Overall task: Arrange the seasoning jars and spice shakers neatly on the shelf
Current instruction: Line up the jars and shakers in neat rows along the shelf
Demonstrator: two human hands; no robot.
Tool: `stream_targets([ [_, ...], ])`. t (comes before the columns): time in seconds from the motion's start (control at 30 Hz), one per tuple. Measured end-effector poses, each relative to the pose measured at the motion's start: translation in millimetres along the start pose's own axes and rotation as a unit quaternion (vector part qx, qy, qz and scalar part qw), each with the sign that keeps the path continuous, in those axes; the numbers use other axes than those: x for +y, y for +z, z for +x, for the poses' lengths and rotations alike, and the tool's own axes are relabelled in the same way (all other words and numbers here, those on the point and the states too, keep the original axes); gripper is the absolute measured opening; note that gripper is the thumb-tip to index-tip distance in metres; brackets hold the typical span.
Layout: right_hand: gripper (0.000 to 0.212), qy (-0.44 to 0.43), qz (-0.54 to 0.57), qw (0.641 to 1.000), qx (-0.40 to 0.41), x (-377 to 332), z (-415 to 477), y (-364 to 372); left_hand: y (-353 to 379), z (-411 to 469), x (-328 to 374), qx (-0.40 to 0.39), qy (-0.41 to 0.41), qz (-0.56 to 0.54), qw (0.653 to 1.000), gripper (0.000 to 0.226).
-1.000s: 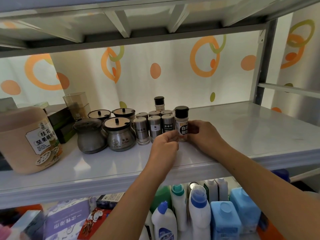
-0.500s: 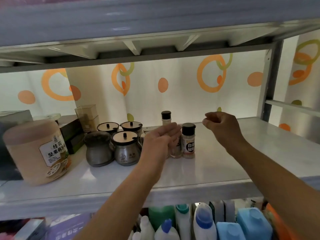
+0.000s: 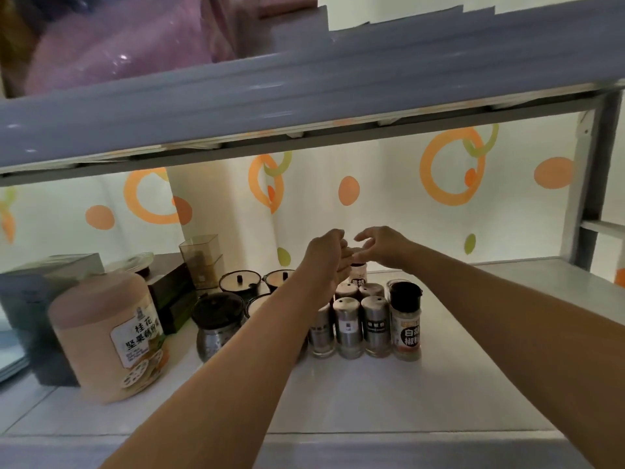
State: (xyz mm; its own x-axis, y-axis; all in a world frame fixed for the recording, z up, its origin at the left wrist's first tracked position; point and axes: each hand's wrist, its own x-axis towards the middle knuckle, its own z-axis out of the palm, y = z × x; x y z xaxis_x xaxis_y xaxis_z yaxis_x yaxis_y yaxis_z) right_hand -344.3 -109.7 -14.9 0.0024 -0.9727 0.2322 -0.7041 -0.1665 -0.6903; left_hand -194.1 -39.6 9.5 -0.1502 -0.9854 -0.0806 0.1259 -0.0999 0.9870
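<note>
two hands meet over the back bottle (image 3: 357,274), which stands upright at the rear of the shelf (image 3: 422,401), just behind the steel shakers (image 3: 348,328). the left hand (image 3: 324,255) has its fingers curled at the bottle's cap and hides it; whether it grips cannot be told. the right hand (image 3: 384,245) hovers beside it, fingers loosely spread. the shakers stand in close rows, with a black-capped pepper bottle (image 3: 406,328) at their right end and lidded seasoning jars (image 3: 240,282) to their left, near a large peach canister (image 3: 101,333).
</note>
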Motion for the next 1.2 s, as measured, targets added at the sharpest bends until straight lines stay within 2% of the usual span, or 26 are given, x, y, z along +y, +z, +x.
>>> stream_targets([
  [0.23, 0.032, -0.044, -0.076, 0.996, -0.017, -1, 11, 6, 4, 10, 2, -0.003, -0.007, -0.007, 1.0, 0.024],
  [0.47, 0.04, -0.005, -0.093, 0.996, 0.012, 29, -13, -37, 26, -4, 2, -0.049, 0.009, -0.032, 0.998, 0.029],
  [0.7, 0.039, 0.03, -0.062, 0.997, 0.035, 46, -73, -71, 53, -50, -1, -0.121, 0.012, -0.037, 0.992, 0.027],
  [0.83, 0.036, 0.035, -0.044, 0.998, 0.031, 44, -108, -79, 58, -81, -15, -0.149, 0.029, -0.043, 0.987, 0.016],
  [1.07, 0.032, 0.033, 0.025, 0.999, 0.033, 39, -158, -74, 35, -103, -54, -0.174, 0.084, 0.015, 0.981, 0.03],
  [1.2, 0.043, 0.025, 0.077, 0.995, 0.054, 41, -177, -67, 19, -99, -77, -0.179, 0.089, 0.039, 0.979, 0.033],
])
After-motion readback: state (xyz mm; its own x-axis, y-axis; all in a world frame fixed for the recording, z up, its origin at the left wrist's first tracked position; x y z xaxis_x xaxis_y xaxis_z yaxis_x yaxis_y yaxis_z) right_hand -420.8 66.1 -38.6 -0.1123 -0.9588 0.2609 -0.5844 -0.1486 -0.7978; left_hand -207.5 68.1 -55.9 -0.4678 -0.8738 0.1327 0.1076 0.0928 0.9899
